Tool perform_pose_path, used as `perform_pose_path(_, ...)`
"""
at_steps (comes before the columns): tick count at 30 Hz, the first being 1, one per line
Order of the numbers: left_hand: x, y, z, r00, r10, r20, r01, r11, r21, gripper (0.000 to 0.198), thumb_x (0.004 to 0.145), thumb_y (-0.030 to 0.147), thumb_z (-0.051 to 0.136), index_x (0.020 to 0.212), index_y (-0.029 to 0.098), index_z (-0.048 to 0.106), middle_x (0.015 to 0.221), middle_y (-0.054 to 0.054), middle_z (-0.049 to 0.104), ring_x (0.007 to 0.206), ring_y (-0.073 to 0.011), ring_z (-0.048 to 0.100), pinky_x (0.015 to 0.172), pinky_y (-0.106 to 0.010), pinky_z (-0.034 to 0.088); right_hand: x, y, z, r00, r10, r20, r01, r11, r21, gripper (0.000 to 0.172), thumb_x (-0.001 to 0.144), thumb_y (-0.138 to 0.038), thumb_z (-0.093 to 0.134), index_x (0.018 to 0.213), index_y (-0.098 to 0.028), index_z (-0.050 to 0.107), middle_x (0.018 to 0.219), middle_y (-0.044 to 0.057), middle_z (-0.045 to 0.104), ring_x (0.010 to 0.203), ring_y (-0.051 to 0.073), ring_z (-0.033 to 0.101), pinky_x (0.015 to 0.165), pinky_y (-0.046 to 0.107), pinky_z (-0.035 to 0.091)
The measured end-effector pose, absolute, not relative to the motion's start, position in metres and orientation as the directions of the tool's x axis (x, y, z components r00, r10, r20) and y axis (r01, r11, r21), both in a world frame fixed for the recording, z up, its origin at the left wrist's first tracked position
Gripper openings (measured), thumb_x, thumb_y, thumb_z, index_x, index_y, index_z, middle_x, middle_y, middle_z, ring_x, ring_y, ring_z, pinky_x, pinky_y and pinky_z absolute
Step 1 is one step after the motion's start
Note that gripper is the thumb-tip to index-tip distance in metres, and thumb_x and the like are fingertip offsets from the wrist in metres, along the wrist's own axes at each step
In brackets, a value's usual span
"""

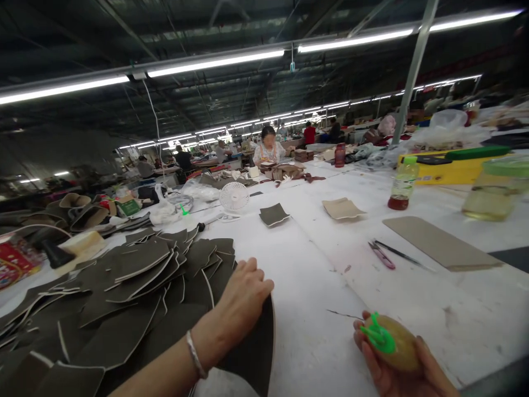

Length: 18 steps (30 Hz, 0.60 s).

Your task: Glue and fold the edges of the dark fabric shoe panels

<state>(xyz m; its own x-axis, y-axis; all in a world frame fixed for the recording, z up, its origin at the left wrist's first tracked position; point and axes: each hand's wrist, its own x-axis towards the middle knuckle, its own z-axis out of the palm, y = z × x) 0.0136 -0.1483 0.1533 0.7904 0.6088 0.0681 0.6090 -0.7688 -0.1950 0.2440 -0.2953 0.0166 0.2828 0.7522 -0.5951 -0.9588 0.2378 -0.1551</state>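
Note:
My right hand point(382, 375) is wrapped round a squeeze bottle point(399, 342) with a bright green nozzle cap, which tilts to the left over the white table. My left hand point(243, 295), with a silver bangle at the wrist, is closed above the right edge of a large dark grey panel point(252, 353). Its fingertips are turned down and hidden, so whatever they pinch does not show. Left of it spreads a heap of dark grey leather-like pieces point(144, 264) with pale cut edges.
Thread snips point(382, 256) and a pen point(403, 255) lie beside a taupe panel point(438, 240). A drink bottle point(403, 184), a jar point(496, 190) and a yellow box point(446, 168) stand at the right. Farther off are a small white fan point(233, 197) and a seated person point(268, 149).

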Motion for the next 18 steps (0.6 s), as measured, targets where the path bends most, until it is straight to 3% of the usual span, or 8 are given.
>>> perform_pose_path(2,0.021,-0.157,0.122,0.797,0.602,0.042,0.602,-0.788,-0.128,0.03,0.084,0.002,0.041,0.09,0.02,0.064,0.095,-0.006,0.061,0.096,-0.0225,0.048,0.086,-0.036,0.039,0.241,-0.297,0.022,0.305,0.758,-0.576,-0.952,0.262,-0.16,0.035,0.081,-0.041,0.065,0.11,-0.021,0.07,0.118,0.011,0.066,0.09,0.031,0.069,0.066,0.038,0.062)
perform_pose_path(4,0.022,-0.167,0.096,0.695,0.719,0.033,0.719,-0.695,-0.006,0.032,0.087,0.007,0.041,0.108,0.021,0.061,0.108,-0.007,0.058,0.102,-0.0216,0.05,0.091,-0.034,0.04,0.239,-0.298,0.02,0.328,0.783,-0.529,-0.945,0.276,-0.178,0.034,0.078,-0.037,0.07,0.108,-0.02,0.07,0.119,0.01,0.066,0.094,0.029,0.068,0.071,0.037,0.061)
perform_pose_path(6,0.019,-0.18,0.079,0.577,0.813,-0.078,0.813,-0.563,0.146,0.033,0.089,0.02,0.049,0.121,0.021,0.056,0.114,-0.008,0.055,0.102,-0.0211,0.052,0.091,-0.031,0.042,0.239,-0.3,0.016,0.346,0.815,-0.465,-0.936,0.269,-0.227,0.036,0.074,-0.035,0.076,0.107,-0.02,0.071,0.12,0.009,0.065,0.098,0.028,0.066,0.076,0.037,0.06)
perform_pose_path(8,0.017,-0.196,0.071,0.534,0.815,-0.226,0.842,-0.488,0.23,0.046,0.085,0.033,0.057,0.129,0.021,0.051,0.12,-0.009,0.052,0.105,-0.0226,0.053,0.091,-0.031,0.044,0.238,-0.302,0.013,0.365,0.843,-0.395,-0.918,0.256,-0.303,0.038,0.072,-0.035,0.08,0.106,-0.02,0.071,0.122,0.008,0.064,0.102,0.027,0.065,0.08,0.036,0.059)
perform_pose_path(12,0.021,-0.22,0.071,0.481,0.82,-0.309,0.877,-0.445,0.184,0.056,0.081,0.031,0.054,0.135,0.019,0.045,0.129,-0.012,0.047,0.118,-0.027,0.046,0.096,-0.034,0.043,0.233,-0.299,0.014,0.397,0.878,-0.267,-0.864,0.26,-0.431,0.034,0.075,-0.036,0.079,0.106,-0.022,0.071,0.121,0.007,0.065,0.106,0.026,0.063,0.082,0.034,0.057)
perform_pose_path(18,0.021,-0.217,0.074,0.518,0.808,-0.28,0.854,-0.471,0.219,0.044,0.08,0.025,0.053,0.123,0.016,0.054,0.116,-0.012,0.051,0.106,-0.0254,0.052,0.093,-0.036,0.045,0.235,-0.302,0.017,0.387,0.903,-0.185,-0.795,0.226,-0.562,0.033,0.081,-0.032,0.074,0.112,-0.022,0.069,0.123,0.008,0.063,0.104,0.025,0.064,0.082,0.033,0.058)
